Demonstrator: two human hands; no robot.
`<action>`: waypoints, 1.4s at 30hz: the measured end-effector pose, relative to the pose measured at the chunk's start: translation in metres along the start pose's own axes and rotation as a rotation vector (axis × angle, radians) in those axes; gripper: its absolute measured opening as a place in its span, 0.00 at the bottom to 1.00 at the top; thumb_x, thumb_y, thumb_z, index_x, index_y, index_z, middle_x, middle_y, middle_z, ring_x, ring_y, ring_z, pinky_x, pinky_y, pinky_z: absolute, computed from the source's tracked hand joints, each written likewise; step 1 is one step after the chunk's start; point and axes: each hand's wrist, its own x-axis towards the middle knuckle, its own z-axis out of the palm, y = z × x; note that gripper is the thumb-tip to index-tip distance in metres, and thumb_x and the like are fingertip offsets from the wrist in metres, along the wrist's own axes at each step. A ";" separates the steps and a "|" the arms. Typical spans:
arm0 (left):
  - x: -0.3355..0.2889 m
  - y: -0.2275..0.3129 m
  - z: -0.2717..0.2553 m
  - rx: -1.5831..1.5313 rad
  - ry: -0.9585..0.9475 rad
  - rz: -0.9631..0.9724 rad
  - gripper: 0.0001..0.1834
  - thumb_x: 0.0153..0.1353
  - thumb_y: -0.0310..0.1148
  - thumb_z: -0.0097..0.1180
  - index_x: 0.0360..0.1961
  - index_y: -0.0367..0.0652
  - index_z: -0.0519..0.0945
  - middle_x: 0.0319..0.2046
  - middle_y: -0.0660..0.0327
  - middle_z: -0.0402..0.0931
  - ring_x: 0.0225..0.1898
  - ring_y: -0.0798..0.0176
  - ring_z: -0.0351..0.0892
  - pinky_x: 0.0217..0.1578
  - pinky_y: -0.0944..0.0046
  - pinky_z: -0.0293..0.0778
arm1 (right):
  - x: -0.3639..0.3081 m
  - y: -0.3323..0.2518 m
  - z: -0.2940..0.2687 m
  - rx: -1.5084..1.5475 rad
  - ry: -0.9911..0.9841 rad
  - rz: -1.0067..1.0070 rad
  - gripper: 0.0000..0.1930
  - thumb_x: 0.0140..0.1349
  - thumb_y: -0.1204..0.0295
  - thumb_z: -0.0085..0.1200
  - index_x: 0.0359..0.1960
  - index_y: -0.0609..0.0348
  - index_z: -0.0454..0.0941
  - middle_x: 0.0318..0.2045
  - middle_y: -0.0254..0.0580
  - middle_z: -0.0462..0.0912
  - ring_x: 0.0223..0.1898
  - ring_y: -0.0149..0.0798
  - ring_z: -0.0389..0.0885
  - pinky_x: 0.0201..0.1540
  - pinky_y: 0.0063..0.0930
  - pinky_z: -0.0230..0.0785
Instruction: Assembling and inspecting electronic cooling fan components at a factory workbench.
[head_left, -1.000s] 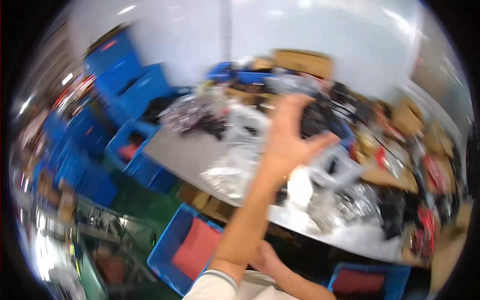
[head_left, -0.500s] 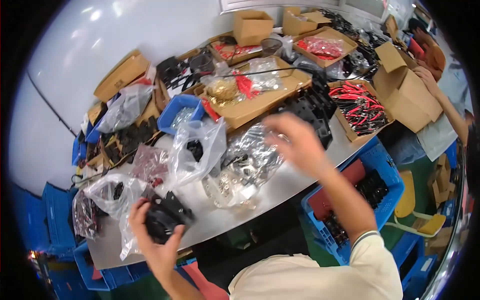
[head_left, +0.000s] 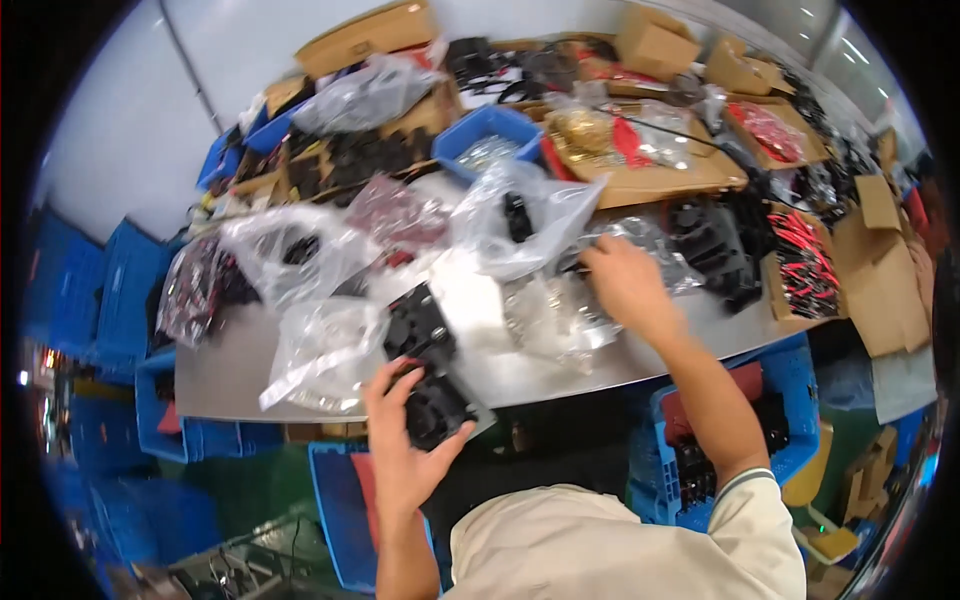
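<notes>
Black part (head_left: 432, 408): gripped in my left hand (head_left: 405, 455), fingers curled round it.
Right hand (head_left: 625, 285): fingers closing on clear bags (head_left: 560, 320).

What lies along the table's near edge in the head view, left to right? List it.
Clear bag of parts → left hand on a black part → right hand on clear bags → black moulded parts → brown cardboard box.

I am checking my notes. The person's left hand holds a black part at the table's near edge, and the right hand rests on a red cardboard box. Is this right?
Not quite. The left hand does hold the black part at the near edge of the table, but the head view shows the right hand resting on clear plastic bags, not a red cardboard box.
</notes>
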 end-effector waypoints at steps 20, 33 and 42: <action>-0.011 0.003 0.029 -0.015 -0.303 0.112 0.37 0.40 0.35 0.75 0.54 0.40 0.73 0.58 0.49 0.67 0.58 0.42 0.67 0.58 0.49 0.65 | -0.007 0.029 0.008 0.989 0.142 0.244 0.07 0.62 0.75 0.57 0.38 0.65 0.74 0.34 0.37 0.82 0.36 0.29 0.78 0.40 0.25 0.70; 0.008 0.010 0.050 0.042 -0.308 0.193 0.38 0.39 0.34 0.75 0.55 0.41 0.74 0.58 0.51 0.68 0.59 0.44 0.67 0.59 0.51 0.65 | -0.042 0.026 -0.031 1.234 0.118 0.367 0.11 0.68 0.75 0.47 0.50 0.61 0.74 0.30 0.32 0.77 0.30 0.24 0.75 0.32 0.19 0.68; 0.013 -0.011 0.067 0.378 -0.253 0.194 0.37 0.50 0.37 0.70 0.62 0.42 0.71 0.65 0.49 0.62 0.53 0.39 0.68 0.53 0.48 0.68 | -0.087 -0.115 -0.204 0.749 0.240 -0.035 0.04 0.42 0.75 0.57 0.21 0.61 0.79 0.22 0.43 0.78 0.24 0.41 0.77 0.29 0.26 0.68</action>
